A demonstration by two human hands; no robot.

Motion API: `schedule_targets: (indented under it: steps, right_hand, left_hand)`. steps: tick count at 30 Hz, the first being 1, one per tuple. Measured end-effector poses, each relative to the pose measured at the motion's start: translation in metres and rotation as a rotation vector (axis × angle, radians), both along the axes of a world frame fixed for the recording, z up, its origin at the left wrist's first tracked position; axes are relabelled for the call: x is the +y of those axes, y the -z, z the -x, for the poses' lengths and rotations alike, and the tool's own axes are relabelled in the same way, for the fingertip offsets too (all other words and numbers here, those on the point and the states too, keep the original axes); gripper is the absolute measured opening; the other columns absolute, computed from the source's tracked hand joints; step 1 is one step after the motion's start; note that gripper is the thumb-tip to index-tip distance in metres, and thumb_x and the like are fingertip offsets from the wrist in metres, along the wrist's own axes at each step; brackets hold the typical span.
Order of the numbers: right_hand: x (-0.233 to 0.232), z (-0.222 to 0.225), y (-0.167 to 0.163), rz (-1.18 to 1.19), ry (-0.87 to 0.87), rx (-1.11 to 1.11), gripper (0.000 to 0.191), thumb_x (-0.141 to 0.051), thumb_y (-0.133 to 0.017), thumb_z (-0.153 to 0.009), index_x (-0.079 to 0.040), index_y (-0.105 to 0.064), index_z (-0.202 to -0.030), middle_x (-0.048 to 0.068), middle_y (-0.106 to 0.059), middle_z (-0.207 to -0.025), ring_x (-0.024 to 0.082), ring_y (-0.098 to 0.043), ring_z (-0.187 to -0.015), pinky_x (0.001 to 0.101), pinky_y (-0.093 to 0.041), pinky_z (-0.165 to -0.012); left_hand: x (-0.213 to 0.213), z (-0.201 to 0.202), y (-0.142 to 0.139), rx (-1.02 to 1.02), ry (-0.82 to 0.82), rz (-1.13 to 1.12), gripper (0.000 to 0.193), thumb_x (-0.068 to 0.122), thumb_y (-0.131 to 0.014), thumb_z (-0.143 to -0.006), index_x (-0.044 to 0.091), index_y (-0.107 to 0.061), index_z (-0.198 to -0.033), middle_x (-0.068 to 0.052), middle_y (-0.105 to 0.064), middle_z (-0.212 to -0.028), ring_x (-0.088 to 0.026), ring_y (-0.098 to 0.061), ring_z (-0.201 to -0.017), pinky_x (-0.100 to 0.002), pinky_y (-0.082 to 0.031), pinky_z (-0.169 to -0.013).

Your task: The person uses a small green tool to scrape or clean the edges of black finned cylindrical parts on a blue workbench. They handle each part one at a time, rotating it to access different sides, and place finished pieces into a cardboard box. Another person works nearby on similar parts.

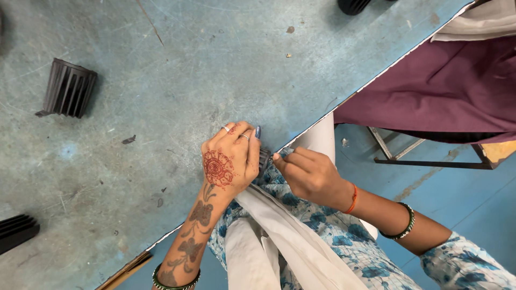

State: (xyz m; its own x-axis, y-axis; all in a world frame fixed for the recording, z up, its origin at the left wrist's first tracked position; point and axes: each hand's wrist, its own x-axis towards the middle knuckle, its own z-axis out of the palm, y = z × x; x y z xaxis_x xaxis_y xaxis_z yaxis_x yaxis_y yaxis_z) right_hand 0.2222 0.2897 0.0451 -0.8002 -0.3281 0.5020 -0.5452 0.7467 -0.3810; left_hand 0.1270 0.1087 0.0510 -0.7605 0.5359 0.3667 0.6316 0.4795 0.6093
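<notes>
Currently: left hand grip closed over small black ribbed plastic part at surface edge | right hand fingertips pinch part's right side | part between hands, axis unclear

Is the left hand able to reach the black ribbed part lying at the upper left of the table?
Probably yes. Bare table lies between the left hand and the black ribbed part. However, that hand already grips a small dark piece at the table edge.
</notes>
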Motion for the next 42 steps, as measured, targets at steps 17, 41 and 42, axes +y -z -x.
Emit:
schedule_targets:
  steps: [17, 41, 42]
  right_hand:
    - [-0.006, -0.008, 0.008, 0.531, 0.130, -0.406, 0.009, -0.001, -0.079, -0.086, 0.002, -0.075, -0.094, 0.009, -0.062, -0.065, 0.014, -0.055, -0.054, 0.0305, -0.041, -0.051]
    - [0.001, 0.014, -0.001, 0.091, 0.051, 0.077, 0.017, 0.003, -0.080, -0.087, 0.003, -0.072, -0.103, 0.006, -0.060, -0.075, 0.018, -0.054, -0.062, 0.0332, -0.042, -0.053]
    - [0.000, 0.013, -0.003, 0.061, 0.053, 0.074, 0.018, 0.003, -0.079, -0.087, 0.004, -0.072, -0.103, 0.007, -0.060, -0.075, 0.018, -0.053, -0.061, 0.0332, -0.042, -0.052]
  left_hand:
    - [-0.001, -0.003, 0.011, 0.049, -0.023, -0.099, 0.020, 0.004, -0.060, -0.096, 0.004, -0.069, -0.078, -0.011, -0.071, -0.095, -0.031, -0.067, -0.082, -0.041, -0.054, -0.072]
    - [-0.003, 0.009, -0.001, 0.028, 0.006, -0.092, 0.018, 0.007, -0.059, -0.100, 0.004, -0.067, -0.084, -0.006, -0.067, -0.096, -0.026, -0.064, -0.085, -0.040, -0.052, -0.076]
    - [-0.004, 0.009, -0.001, 0.027, 0.008, -0.088, 0.018, 0.007, -0.059, -0.100, 0.004, -0.067, -0.084, -0.006, -0.067, -0.096, -0.027, -0.064, -0.085, -0.040, -0.052, -0.075]
